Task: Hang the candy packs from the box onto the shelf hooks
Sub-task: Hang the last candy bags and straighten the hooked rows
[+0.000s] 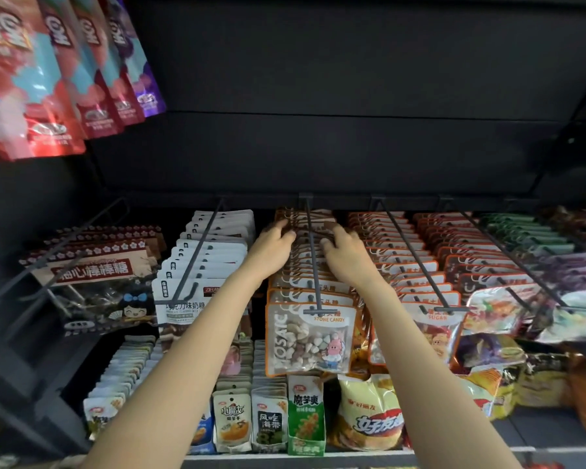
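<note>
Currently both hands reach deep along the dark metal shelf hook (313,262): left hand (274,247) and right hand (344,253) each grip the rear orange-edged stone candy packs (310,336) hanging on it, fingers curled over the pack tops either side of the rod.

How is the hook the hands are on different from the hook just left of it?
The stone candy hook carries orange-edged packs with both hands on the row; the milk candy hook carries white packs, untouched. The front stone candy pack has a clear window; the white one looks mostly opaque. Both are dark, well-stocked rods.
</note>
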